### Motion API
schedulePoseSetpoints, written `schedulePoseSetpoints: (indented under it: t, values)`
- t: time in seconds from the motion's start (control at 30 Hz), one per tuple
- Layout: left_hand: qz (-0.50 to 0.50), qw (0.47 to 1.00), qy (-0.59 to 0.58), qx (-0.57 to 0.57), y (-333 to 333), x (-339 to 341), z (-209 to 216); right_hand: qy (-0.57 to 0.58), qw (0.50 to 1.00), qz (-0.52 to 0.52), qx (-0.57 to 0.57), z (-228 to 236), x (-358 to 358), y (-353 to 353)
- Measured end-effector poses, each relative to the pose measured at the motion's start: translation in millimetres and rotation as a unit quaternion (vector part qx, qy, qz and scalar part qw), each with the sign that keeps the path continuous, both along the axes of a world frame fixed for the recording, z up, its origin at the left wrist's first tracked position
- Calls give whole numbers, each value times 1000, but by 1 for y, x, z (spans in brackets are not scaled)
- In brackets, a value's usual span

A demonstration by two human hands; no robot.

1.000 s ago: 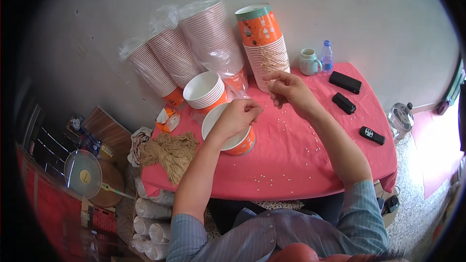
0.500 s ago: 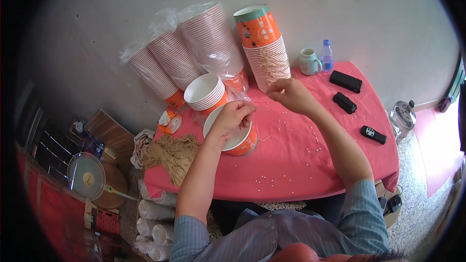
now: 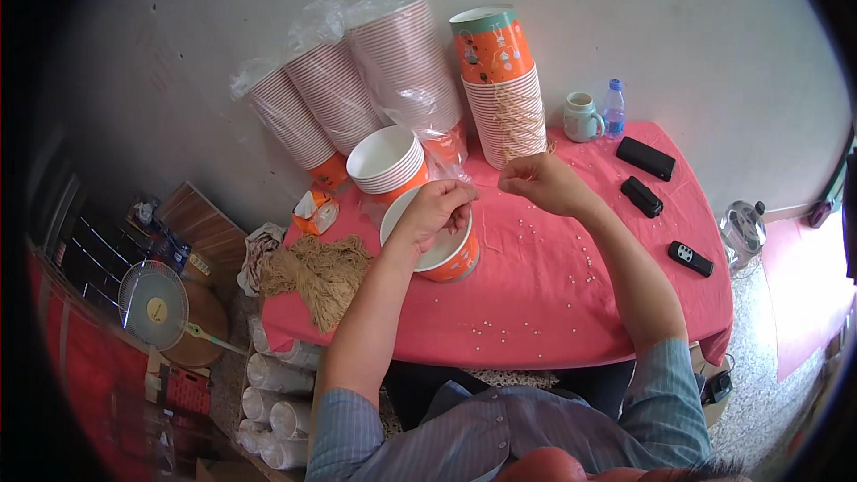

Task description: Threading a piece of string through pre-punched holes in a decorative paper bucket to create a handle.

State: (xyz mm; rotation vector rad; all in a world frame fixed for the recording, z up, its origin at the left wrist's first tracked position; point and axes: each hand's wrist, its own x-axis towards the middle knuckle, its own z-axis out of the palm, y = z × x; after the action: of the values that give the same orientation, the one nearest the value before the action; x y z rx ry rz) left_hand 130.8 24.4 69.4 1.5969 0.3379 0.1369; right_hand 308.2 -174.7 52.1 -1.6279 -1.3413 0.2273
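Observation:
My left hand (image 3: 441, 214) is above an open paper bucket (image 3: 462, 261), white inside and orange outside. Its fingers are pinched on a thin pale string (image 3: 490, 232) that trails down toward the red tablecloth. My right hand (image 3: 546, 185) hovers a short way to the right, in front of a tall bucket stack, thumb and fingers closed in a pinch. A faint stretch of the string seems to run between both hands; its ends are too fine to make out. A bundle of tan strings (image 3: 317, 277) lies left of my left forearm.
Behind stand plastic-wrapped bucket stacks (image 3: 406, 62), a short stack (image 3: 386, 161) and a tall stack (image 3: 504, 116) with tan strings hanging over it. At right are a mug (image 3: 581, 118), a bottle (image 3: 614, 109), black cases (image 3: 644, 158) and a remote (image 3: 690, 258). Small white beads (image 3: 585, 268) dot the cloth.
The view has shifted slightly. My two hands are a little closer together; both stay pinched, and the bucket remains under my left hand.

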Motion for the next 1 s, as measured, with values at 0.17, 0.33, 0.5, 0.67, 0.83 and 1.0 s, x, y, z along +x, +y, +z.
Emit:
schedulePoseSetpoints:
  t: [0.17,0.33,0.5,0.67,0.83,1.0]
  values:
    - [-18,1000,6,13,5,0,-5,55,996,-70,15,1,-2,3]
    - [-29,999,5,37,7,0,-9,-37,990,-132,15,7,-1,-1]
    - [-21,1000,6,11,4,3,-11,-263,957,-104,-66,6,-21,-4]
    - [-22,999,10,45,-3,1,-4,-285,950,-88,-94,14,-36,-7]
    - [-64,996,16,59,5,-4,-10,-264,949,-156,-75,14,-28,-5]
    - [-63,995,12,70,5,-5,-10,-271,937,-222,2,15,-18,-7]
